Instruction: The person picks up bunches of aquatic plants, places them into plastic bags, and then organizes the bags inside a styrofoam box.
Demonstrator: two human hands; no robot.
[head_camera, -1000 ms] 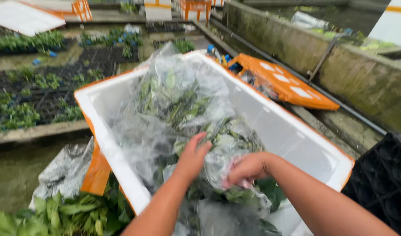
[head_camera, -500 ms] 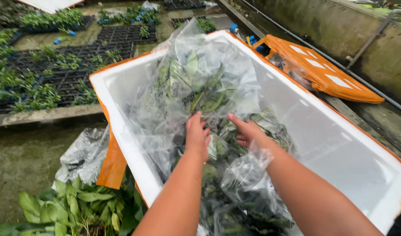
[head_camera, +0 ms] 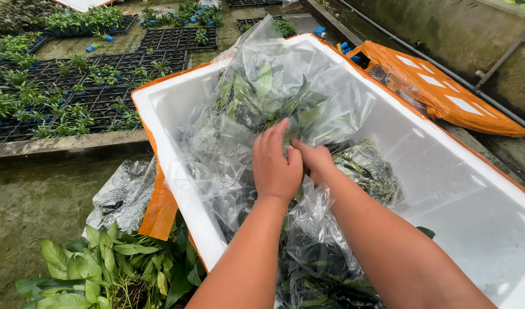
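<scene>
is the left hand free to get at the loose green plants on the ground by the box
Probably yes. The left hand rests on the clear plant bag inside the white box, and the green plants lie just outside that wall, uncovered, with nothing between.

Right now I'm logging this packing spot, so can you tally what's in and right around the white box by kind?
White foam box: 1
Orange lid: 1
Clear bags of leafy plants in the box: at least 3, overlapping, exact count unclear
Loose leafy bunch on the ground: 1
Crumpled plastic sheet: 1
Hands, left and right, on a bag: 2
Total: at least 9
</scene>
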